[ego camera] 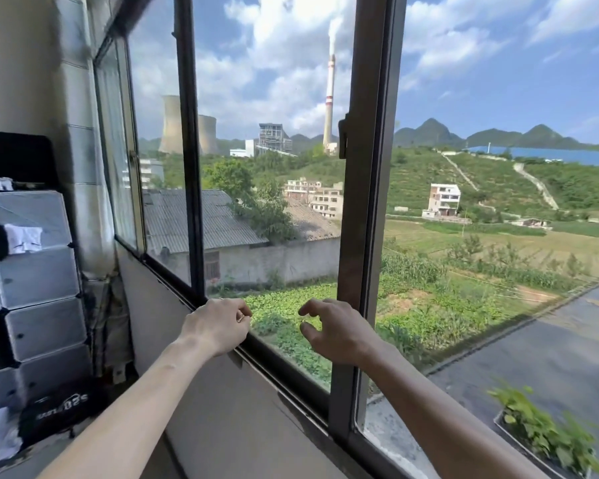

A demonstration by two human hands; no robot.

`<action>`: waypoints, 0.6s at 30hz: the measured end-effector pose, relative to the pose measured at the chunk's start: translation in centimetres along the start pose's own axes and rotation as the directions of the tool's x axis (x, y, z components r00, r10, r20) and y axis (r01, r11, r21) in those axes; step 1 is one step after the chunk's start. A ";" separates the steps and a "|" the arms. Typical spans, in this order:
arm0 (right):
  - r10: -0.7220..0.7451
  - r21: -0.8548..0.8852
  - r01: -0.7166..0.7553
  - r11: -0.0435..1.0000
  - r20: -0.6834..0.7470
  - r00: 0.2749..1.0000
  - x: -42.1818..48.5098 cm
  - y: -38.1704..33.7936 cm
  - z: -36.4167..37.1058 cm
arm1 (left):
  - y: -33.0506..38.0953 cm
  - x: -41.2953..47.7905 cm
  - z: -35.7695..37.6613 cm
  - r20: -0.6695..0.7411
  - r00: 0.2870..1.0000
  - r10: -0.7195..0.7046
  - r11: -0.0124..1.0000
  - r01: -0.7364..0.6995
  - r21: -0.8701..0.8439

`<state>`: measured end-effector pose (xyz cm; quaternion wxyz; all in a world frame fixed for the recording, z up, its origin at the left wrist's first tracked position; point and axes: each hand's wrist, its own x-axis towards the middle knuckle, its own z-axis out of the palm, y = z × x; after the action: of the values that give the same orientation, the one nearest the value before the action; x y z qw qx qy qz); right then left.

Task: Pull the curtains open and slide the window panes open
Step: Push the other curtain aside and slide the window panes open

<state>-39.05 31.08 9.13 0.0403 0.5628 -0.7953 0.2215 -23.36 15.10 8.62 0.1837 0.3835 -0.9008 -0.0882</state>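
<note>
The sliding window pane filled the centre of the frame, standing upright and taller than wide. Its bottom track ran from the lower right up toward the middle left, so travel would be sideways along that line. Right of it the opening looked unglazed, which suggested this pane was already slid across.

A glass sheet in a metal frame like this was probably heavy, rigid and breakable. It would likely be best pushed by its frame, never by the glass.

The pale curtain hung bunched at the left edge, soft and light, and apparently already drawn aside.

The dark vertical stile at centre right seemed the sensible place to take hold, with its latch halfway up.

The left hand hovered at the bottom rail and the right hand just left of the stile. The fingers of both were loosely curled and gripped nothing.
</note>
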 end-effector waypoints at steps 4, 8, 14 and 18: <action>-0.013 -0.004 0.013 1.000 -0.006 1.000 5.0 -0.5 2.7 | -2.5 4.9 0.9 0.011 1.000 0.022 1.000 -0.022 0.004; -0.004 -0.045 0.002 0.999 -0.029 1.000 10.2 -0.1 4.6 | -4.6 10.6 2.0 0.018 0.998 0.065 0.998 -0.065 0.000; 0.027 -0.060 -0.030 0.998 -0.042 0.999 18.2 0.3 5.1 | -6.6 19.1 3.1 0.035 0.986 0.162 0.986 -0.160 -0.048; 0.040 -0.110 -0.047 0.993 -0.063 0.997 21.6 -0.1 5.3 | -8.0 23.1 3.6 0.060 0.971 0.231 0.972 -0.228 -0.048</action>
<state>-45.84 10.05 11.18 0.0909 0.5352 -0.8170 0.1945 -34.30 -7.02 8.97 0.1710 0.2697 -0.9426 -0.0972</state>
